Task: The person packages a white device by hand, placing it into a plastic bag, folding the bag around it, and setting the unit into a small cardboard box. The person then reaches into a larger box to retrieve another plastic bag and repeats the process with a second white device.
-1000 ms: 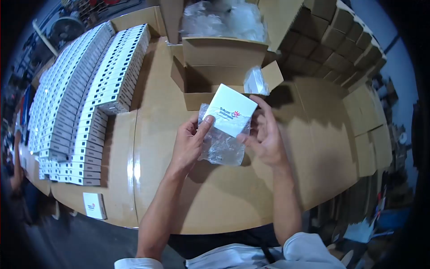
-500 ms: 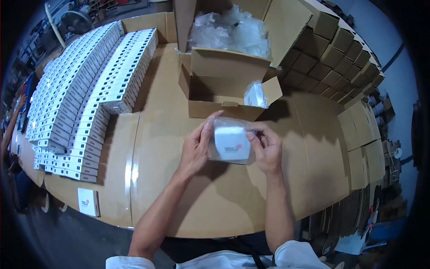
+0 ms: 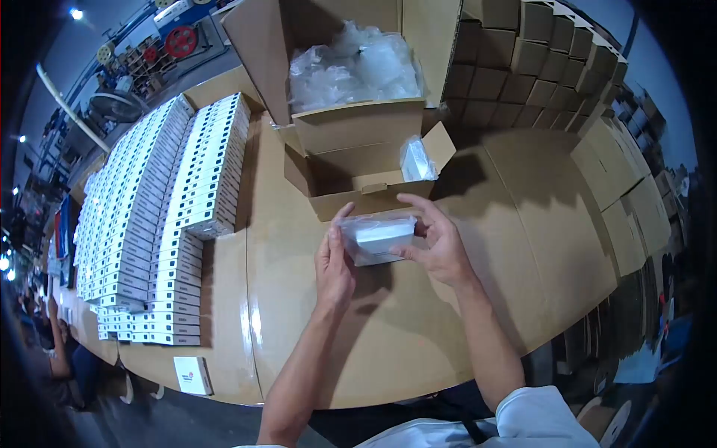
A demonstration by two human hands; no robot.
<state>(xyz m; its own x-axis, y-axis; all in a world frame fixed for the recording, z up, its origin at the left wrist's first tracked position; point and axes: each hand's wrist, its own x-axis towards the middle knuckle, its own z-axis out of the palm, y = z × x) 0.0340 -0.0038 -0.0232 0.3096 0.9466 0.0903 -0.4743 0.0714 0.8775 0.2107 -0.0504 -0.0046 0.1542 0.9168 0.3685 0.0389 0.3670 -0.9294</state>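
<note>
Between my two hands is a small white box in a clear plastic bag [image 3: 376,237], tilted so that a narrow side faces me. My left hand [image 3: 334,265] grips the bag's left end, thumb against the plastic. On the right end, my right hand [image 3: 441,246] holds it with the thumb across the front and the fingers behind. Just beyond stands an open brown carton [image 3: 340,203] with its flaps up. Inside the carton, at its right end, one bagged white box [image 3: 417,160] stands upright.
Rows of stacked white boxes [image 3: 168,224] fill the table's left side. A single white box [image 3: 193,375] lies near the front edge. Behind the carton, a large box [image 3: 258,60] holds clear plastic bags [image 3: 358,67]. Brown cartons [image 3: 523,67] are piled at the back right.
The bagged box has tipped from showing its printed face to showing a narrow side. My right hand has shifted its grip along the bag. The head view has moved.
</note>
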